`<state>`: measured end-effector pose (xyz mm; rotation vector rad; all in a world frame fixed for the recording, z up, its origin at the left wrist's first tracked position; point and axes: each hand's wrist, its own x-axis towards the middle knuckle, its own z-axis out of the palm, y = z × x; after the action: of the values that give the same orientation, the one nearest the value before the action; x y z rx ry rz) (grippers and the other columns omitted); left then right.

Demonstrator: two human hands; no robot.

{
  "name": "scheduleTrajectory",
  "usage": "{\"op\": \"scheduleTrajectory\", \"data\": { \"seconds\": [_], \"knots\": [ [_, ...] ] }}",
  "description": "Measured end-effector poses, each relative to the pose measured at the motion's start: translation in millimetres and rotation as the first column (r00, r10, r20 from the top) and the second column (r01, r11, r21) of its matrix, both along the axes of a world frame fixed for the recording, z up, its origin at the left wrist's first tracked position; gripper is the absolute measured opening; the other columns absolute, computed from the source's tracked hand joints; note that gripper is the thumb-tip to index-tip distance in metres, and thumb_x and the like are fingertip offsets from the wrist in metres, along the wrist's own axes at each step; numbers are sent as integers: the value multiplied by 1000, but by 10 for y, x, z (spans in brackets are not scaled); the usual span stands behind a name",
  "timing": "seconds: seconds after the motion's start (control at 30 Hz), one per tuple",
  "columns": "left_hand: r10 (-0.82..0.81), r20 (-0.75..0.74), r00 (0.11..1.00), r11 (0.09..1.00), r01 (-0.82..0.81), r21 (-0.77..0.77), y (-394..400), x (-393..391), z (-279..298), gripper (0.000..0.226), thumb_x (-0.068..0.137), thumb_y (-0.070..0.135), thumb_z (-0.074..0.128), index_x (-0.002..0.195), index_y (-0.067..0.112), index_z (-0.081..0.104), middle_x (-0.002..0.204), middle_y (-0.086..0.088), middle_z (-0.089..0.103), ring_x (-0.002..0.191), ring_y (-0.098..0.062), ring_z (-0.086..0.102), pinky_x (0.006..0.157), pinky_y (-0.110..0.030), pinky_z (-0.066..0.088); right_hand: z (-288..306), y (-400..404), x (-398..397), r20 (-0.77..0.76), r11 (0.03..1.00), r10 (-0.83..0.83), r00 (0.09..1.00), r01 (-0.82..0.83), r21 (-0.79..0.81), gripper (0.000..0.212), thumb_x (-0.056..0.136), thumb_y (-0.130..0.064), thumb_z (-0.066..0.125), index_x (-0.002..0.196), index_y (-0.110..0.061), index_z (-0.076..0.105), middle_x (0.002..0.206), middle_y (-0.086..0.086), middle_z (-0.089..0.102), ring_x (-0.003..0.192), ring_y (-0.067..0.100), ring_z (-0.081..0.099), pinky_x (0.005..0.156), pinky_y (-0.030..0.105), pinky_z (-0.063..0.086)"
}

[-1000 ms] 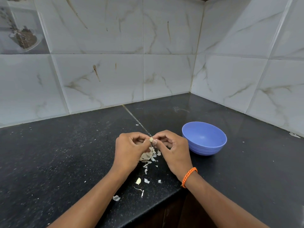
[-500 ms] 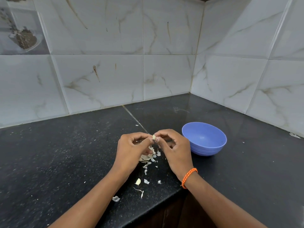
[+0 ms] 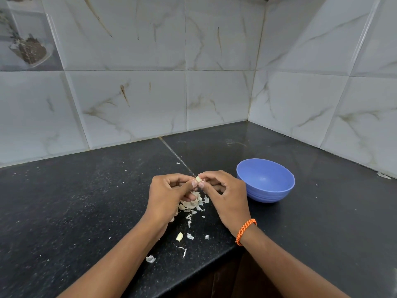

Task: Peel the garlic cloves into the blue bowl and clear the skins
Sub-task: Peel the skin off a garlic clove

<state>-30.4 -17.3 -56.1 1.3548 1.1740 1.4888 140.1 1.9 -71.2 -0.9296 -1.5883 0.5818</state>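
Table [image 3: 86, 201] of dark speckled stone fills the lower half of the view, meeting pale marbled wall tiles [image 3: 133, 104] in a corner. On it, to the right and a little beyond the hands, stands the blue bowl [image 3: 265, 180], upright, and no clove is visible in the part of its hollow that shows. Both hands are raised just above the table, thumbs and fingertips meeting over its joint line. Left hand [image 3: 169, 196] and right hand [image 3: 225, 196] each pinch the garlic clove [image 3: 198, 179] between thumb and forefinger, the remaining fingers curled in beneath; the right wrist carries an orange thread band [image 3: 246, 231]. Right hand lies nearer the bowl, just beside its rim, so I judge it the natural one to carry the clove across, a short move rightward. Under the hands a heap of papery skins [image 3: 192, 205] lies on the table, with stray flakes scattered toward the near edge, and one loose clove [image 3: 179, 236] among them. Held clove is mostly hidden by the fingertips; its exposed pale end points up and away from the person, its long axis seemingly running down between the two thumbs, though how much skin remains I cannot tell
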Motion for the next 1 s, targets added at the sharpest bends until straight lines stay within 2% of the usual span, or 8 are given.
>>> {"op": "scheduleTrajectory", "data": {
  "seconds": [0.2,0.43,0.6,0.73,0.87,1.0],
  "knots": [
    [-8,7,1000,1000,8,-3,17,-10,-16,4,93,8,83,93,8,86,81,-19,80,63,-25,73,70,-38,65,21,0,17,-133,991,80,988,-93,-97,17,93,-2,79,108,-10,81,97,-2,82,89,17,80,78,28,64],
    [-14,12,1000,1000,14,-8,25,-12,-10,3,93,6,83,93,5,86,81,-18,80,61,-23,73,65,-32,65,36,5,30,-172,983,118,978,-139,-117,15,93,-3,79,107,-9,81,96,3,82,89,20,80,78,29,64],
    [-4,-6,1000,1000,4,-10,35,-4,-28,3,93,9,83,93,7,85,79,-19,79,63,-25,74,66,-35,65,32,4,17,-189,989,97,977,-116,-96,12,93,-4,80,103,-11,80,97,1,80,90,20,78,77,30,64],
    [-34,-32,999,999,34,-7,2,9,-15,3,94,9,83,95,11,85,86,-13,80,69,-29,77,69,-37,65,28,9,18,-180,989,99,979,-116,-90,13,95,-4,78,105,-12,79,98,1,79,88,20,77,75,30,64],
    [-45,-54,998,999,44,-16,-15,23,8,24,92,-1,81,108,17,82,98,-8,81,70,-31,78,62,-32,61,41,4,34,-221,981,121,968,-150,-119,15,99,-4,72,110,-12,77,95,3,78,79,20,75,71,30,63],
    [-41,-39,998,999,42,6,-31,25,26,22,96,13,82,115,23,83,95,-8,83,70,-35,79,60,-34,61,25,6,36,-250,964,170,953,-214,-160,14,102,-5,68,111,-12,76,94,6,77,77,19,72,72,37,64]
  ]
}}
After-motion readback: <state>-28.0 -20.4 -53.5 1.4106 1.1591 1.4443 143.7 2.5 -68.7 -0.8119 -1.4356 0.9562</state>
